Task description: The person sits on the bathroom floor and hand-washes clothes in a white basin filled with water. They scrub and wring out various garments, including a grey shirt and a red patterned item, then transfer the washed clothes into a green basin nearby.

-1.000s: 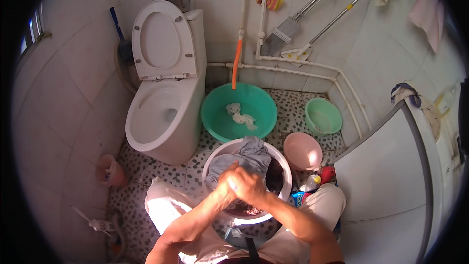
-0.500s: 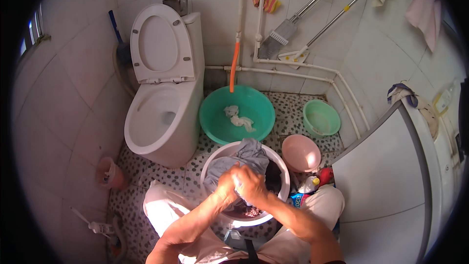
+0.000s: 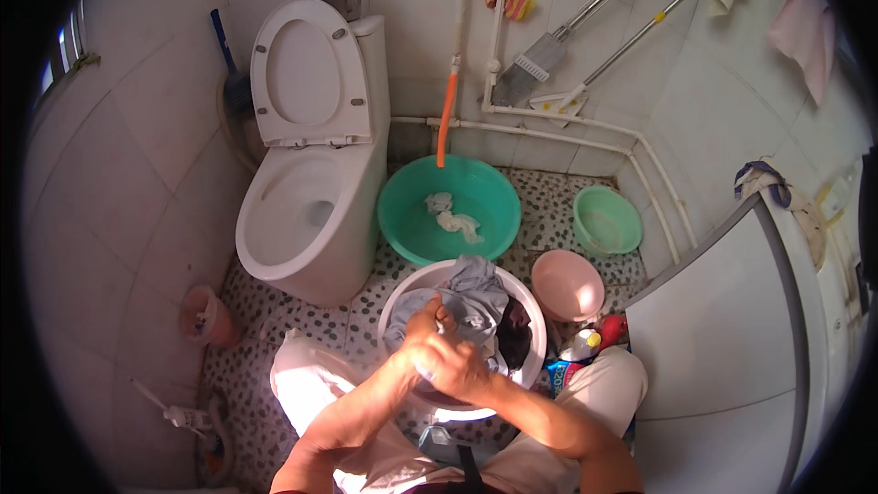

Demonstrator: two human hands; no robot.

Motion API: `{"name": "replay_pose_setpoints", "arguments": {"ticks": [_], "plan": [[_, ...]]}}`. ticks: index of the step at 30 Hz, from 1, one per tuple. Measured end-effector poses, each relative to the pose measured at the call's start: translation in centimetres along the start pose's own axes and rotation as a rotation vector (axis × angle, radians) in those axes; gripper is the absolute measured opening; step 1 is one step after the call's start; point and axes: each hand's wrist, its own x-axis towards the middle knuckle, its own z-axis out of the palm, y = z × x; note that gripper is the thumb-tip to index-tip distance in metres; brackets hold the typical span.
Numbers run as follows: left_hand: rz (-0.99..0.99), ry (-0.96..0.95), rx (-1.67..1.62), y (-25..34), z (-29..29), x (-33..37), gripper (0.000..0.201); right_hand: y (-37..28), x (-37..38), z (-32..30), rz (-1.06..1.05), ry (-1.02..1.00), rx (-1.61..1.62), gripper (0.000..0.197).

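Both my hands are closed together above a white basin (image 3: 540, 348) between my knees. My left hand (image 3: 422, 337) presses against my right hand (image 3: 464, 371), and a bit of white cloth (image 3: 441, 327) shows between them; most of it is hidden by the fingers. Under and behind the hands, a grey garment (image 3: 476, 297) lies bunched in the basin, with its top fold over the far rim. A dark garment (image 3: 515, 334) fills the basin's right side.
Beyond stands a green basin (image 3: 498, 197) holding water and white cloths (image 3: 455, 224), under an orange hose (image 3: 445, 123). A toilet (image 3: 306, 220) is at left. Pink (image 3: 567, 284) and light green (image 3: 606, 220) bowls, bottles (image 3: 583, 345) and a grey-edged white panel (image 3: 722, 329) are at right.
My hands have shifted slightly left, rubbing against each other, with the right hand now lower over the left. The brown textured item at the basin's near side is now covered. The view has shifted slightly.
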Motion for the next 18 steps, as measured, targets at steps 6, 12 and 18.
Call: {"name": "replay_pose_setpoints", "arguments": {"ticks": [6,12,18], "plan": [[0.036,-0.017,0.024,0.0,1.2,-0.6,0.037,7.7,1.4,-2.4,0.918,0.238,0.265,0.017],[0.193,-0.388,0.286,2.6,0.3,-1.7,0.022,10.1,0.2,-5.1,1.093,0.184,0.695,0.052],[0.371,-0.376,0.408,2.6,0.0,-1.3,0.028,7.5,1.4,-5.5,0.911,-0.271,0.626,0.050]]}}
